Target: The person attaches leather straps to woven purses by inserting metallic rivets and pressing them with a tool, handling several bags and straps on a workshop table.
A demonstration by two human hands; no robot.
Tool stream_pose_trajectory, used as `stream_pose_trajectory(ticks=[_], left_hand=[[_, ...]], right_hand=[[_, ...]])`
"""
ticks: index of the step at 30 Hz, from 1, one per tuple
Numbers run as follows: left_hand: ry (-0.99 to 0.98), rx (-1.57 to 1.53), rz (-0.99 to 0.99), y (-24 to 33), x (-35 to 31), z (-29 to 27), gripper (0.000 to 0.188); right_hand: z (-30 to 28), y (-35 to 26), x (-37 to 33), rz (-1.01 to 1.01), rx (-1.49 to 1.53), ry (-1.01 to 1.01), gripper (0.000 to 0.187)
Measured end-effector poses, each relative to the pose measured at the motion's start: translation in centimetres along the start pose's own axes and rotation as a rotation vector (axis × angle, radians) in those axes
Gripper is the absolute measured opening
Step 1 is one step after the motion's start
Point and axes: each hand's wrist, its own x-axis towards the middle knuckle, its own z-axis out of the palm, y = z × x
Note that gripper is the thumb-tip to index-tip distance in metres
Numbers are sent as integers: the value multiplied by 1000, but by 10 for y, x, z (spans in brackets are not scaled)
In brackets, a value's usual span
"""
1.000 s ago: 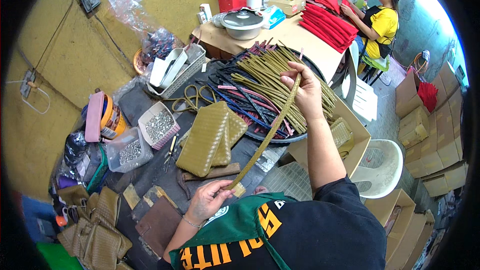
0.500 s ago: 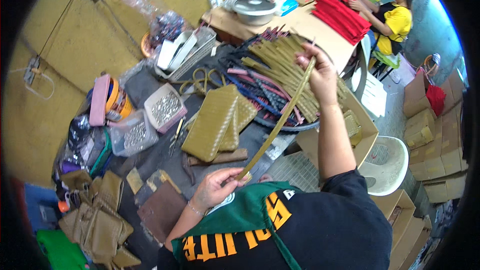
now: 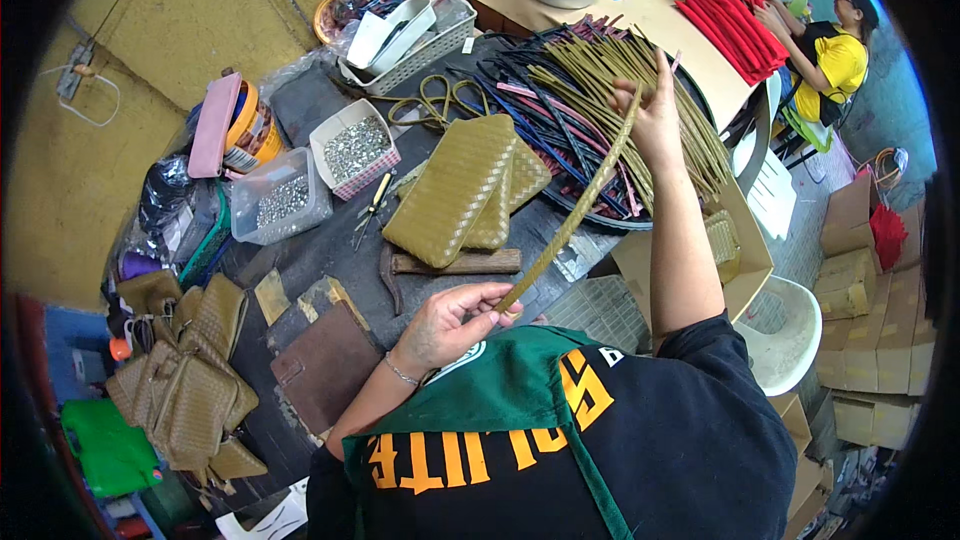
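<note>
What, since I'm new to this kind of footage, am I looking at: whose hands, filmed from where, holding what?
There is no machine here, only a person working bare-handed. A wide fisheye camera worn on the head looks down, so straight edges bend near the rim. The left hand grips a long olive strip near one end, and the right hand holds it near the other. On the dark worktable lie olive woven pouches, a hammer and two containers of small metal pieces. Beyond them, a round tray holds many loose strips. A co-worker sits farther off, beside red cloth.
</note>
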Motion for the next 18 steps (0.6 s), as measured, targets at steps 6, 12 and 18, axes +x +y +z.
stream_pose_trajectory(ticks=[6, 12, 18], left_hand=[[101, -231, -10, -4, 1, -4, 33], [69, -253, -52, 2, 5, -1, 32], [81, -291, -69, -1, 5, -1, 34]], right_hand=[[21, -5, -68, 375, 344, -251, 28], [47, -27, -126, 544, 681, -617, 21], [49, -33, -125, 517, 742, -585, 21]])
